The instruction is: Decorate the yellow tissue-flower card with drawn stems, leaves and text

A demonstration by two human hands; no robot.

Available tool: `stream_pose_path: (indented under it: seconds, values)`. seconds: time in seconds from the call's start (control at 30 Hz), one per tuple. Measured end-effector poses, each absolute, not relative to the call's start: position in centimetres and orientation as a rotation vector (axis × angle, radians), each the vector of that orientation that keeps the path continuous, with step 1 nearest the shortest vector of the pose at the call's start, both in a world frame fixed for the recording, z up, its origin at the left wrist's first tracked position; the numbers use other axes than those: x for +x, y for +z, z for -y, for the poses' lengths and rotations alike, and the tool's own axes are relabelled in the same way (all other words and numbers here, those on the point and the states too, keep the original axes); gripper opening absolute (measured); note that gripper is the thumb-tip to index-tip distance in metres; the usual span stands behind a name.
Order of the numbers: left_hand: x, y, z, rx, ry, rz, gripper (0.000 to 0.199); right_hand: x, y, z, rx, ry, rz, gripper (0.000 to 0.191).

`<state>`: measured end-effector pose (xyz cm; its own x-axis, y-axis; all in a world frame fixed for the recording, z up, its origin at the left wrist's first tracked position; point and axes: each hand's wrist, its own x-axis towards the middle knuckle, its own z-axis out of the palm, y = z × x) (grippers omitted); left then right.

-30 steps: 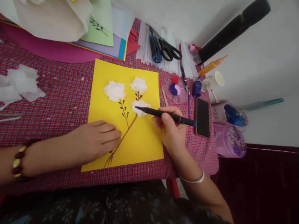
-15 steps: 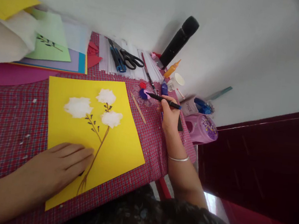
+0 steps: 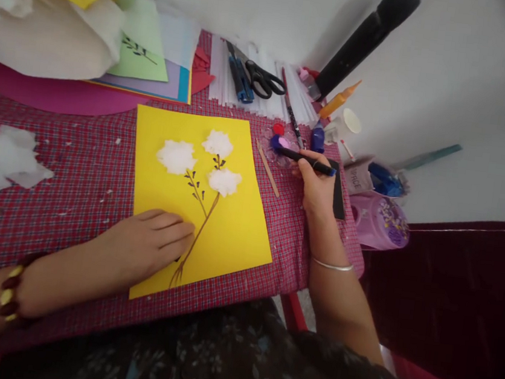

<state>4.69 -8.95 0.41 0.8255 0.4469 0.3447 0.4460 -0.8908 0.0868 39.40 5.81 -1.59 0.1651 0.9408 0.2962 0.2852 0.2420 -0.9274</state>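
Note:
A yellow sheet of paper (image 3: 238, 236) lies on the cloth with a brown stem, small dark leaves and three white fluffy blossoms (image 3: 176, 157). My left hand (image 3: 160, 237) rests flat on its lower left part, fingers stretched out beside the stem; a small dark spot shows at the fingertips. In my right hand (image 3: 319, 182) is a black pen (image 3: 304, 159) with a blue rear end, held between thumb and fingers. Its front end reaches the dark purple paint (image 3: 275, 142), beside pink and red dabs (image 3: 278, 129) on a clear palette.
A wooden stick (image 3: 268, 170) lies between sheet and palette. Behind are a paintbrush (image 3: 294, 112), scissors (image 3: 265, 80), a blue cutter (image 3: 241, 80), white paper strips and paint bottles (image 3: 317, 137). Coloured papers (image 3: 144, 74) are stacked back left; crumpled tissue (image 3: 4, 161) lies left.
The view has shifted, so the whole table appears further right and higher, and tissue at the left has come into view. The pen stays at the purple paint; my left hand stays on the sheet.

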Motion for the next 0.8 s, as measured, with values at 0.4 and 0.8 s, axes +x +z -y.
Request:
stream_pose_path:
  seconds: [0.4, 0.8]
  values:
    - [4.4, -0.1, 9.2, 2.898, 0.551, -0.777, 0.037, 33.5, 1.4, 4.6, -1.208, 1.275, 1.337, 0.029]
    - [4.6, 0.1, 9.1, 2.955, 0.6, -0.739, 0.035, 31.8, 0.8, 6.3, -1.276, 1.253, 1.511, 0.016]
